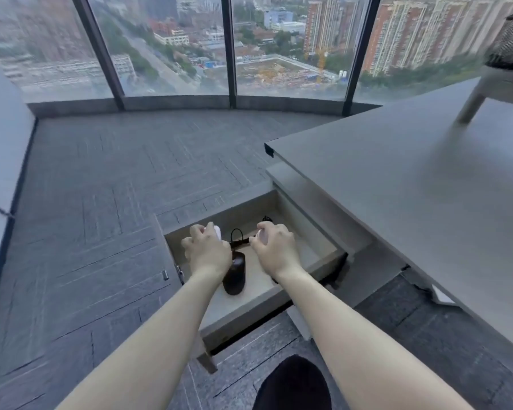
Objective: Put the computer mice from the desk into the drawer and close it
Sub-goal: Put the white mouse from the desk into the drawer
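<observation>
Two hands hover inside the open drawer (243, 300), left hand (207, 250) and right hand (274, 247) each clutching a white mouse; releasing them beside the black mouse (234, 276) comes next.

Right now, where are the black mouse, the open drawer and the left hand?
black mouse (234, 276): head view, on its rounded back.
open drawer (240, 313): head view, on its bare pale floor near the front.
left hand (208, 251): head view, on the back of the hand.

white mouse (217, 232) mostly hidden in left hand (207, 252), black mouse (234, 276) partly covered
</observation>
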The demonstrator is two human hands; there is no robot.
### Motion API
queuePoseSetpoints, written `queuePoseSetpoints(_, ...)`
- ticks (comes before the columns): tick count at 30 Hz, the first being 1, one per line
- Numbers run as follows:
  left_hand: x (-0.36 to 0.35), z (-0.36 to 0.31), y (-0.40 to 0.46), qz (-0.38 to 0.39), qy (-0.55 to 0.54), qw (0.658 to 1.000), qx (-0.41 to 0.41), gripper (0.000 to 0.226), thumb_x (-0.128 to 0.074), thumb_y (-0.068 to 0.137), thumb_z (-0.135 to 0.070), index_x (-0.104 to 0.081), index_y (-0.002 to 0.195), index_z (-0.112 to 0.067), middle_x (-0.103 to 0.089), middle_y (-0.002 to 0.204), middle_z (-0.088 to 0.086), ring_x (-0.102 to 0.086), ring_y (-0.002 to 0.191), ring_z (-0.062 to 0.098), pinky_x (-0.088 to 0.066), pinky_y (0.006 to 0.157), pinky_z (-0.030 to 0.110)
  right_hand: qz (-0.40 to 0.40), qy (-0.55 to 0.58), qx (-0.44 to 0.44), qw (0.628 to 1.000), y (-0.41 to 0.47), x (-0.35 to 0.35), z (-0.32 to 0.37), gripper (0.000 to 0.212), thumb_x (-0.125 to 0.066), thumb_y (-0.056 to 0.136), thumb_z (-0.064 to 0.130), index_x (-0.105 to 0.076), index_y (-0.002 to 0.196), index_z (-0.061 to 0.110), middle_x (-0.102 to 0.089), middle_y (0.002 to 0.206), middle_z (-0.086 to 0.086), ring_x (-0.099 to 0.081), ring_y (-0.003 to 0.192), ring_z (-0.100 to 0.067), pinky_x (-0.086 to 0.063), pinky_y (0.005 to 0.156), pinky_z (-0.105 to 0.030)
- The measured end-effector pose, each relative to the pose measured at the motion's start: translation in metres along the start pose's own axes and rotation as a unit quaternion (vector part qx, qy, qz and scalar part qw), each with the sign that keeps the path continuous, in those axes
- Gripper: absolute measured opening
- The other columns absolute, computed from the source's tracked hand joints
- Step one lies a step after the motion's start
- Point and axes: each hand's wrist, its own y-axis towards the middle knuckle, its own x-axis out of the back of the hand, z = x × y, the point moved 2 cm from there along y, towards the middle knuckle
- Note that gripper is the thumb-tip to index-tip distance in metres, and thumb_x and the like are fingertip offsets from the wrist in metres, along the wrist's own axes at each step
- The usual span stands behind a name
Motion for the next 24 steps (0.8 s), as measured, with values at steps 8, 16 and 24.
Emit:
queuePoseSetpoints(8, -0.047, 0.036, 0.013, 0.097, 0.100, 0.987, 0.085, 0.042, -0.044, 0.083, -0.007, -0.046, 0.125, -0.010, -0.032, 0.135, 0.015, -0.034, 0.123, 0.037, -0.036, 0.101, 0.044, 0.097, -0.144, -0.112, 0.978, 0.029, -0.067, -0.030, 0.042, -0.060, 0.089, 0.036, -0.058, 0.124, 0.013, -0.048, 0.136, -0.013, -0.041, 0.123, -0.036, -0.045, 0.091, -0.040)
queuePoseSetpoints(16, -0.042, 0.035, 0.005, 0.169, 0.089, 0.977, 0.094, 0.046, -0.041, 0.085, -0.008, -0.041, 0.132, -0.006, -0.029, 0.142, 0.019, -0.033, 0.130, 0.042, -0.033, 0.105, 0.050, 0.044, -0.119, -0.045, 0.991, 0.009, -0.055, -0.024, 0.033, -0.045, 0.097, 0.025, -0.058, 0.124, 0.010, -0.053, 0.132, -0.014, -0.046, 0.122, -0.033, -0.047, 0.091, -0.042)
queuePoseSetpoints(24, 0.033, 0.036, -0.014, -0.033, -0.164, 0.985, -0.038, 0.047, -0.040, 0.086, -0.008, -0.053, 0.131, -0.011, -0.049, 0.137, 0.015, -0.052, 0.120, 0.031, -0.043, 0.100, 0.041, 0.051, -0.007, 0.053, 0.997, -0.067, -0.038, 0.015, 0.021, -0.049, 0.093, 0.028, -0.066, 0.097, 0.017, -0.071, 0.090, -0.004, -0.061, 0.092, -0.027, -0.054, 0.080, -0.042)
